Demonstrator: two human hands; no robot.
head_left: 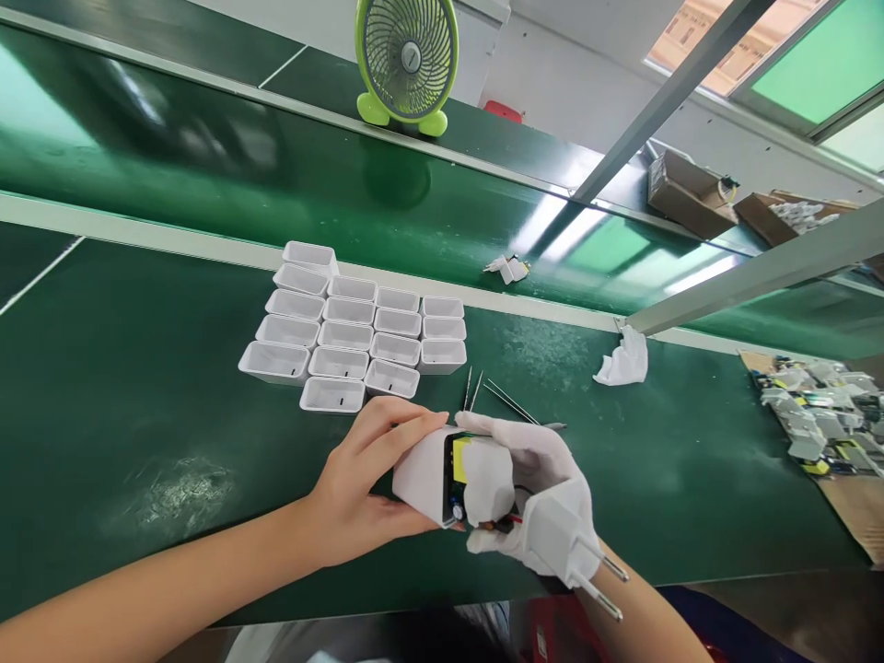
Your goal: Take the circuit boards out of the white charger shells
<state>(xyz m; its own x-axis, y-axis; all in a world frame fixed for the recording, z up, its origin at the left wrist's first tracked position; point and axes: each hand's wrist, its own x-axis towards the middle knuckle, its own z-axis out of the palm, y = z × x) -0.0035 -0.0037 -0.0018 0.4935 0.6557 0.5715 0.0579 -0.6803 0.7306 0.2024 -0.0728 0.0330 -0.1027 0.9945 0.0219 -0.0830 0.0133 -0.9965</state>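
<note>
My bare left hand (pixel 359 488) grips a white plastic charger housing (pixel 419 477) from its left side. My right hand (pixel 535 479), in a white glove, presses a circuit board (pixel 457 465) with yellow parts into the housing's open end. A white plug cap with two metal pins (pixel 570 543) hangs by red wires at my right wrist. Several empty white housings (pixel 352 336) stand in rows on the green work surface just beyond my hands. Thin metal tweezers (pixel 497 396) lie behind my right hand.
A crumpled white cloth (pixel 625 361) lies to the right. A tray of assembled circuit boards (pixel 821 414) sits at the far right edge. One small white part (pixel 507 268) rests on the green conveyor belt. A green fan (pixel 406 60) stands behind it, cardboard boxes (pixel 691 193) farther right.
</note>
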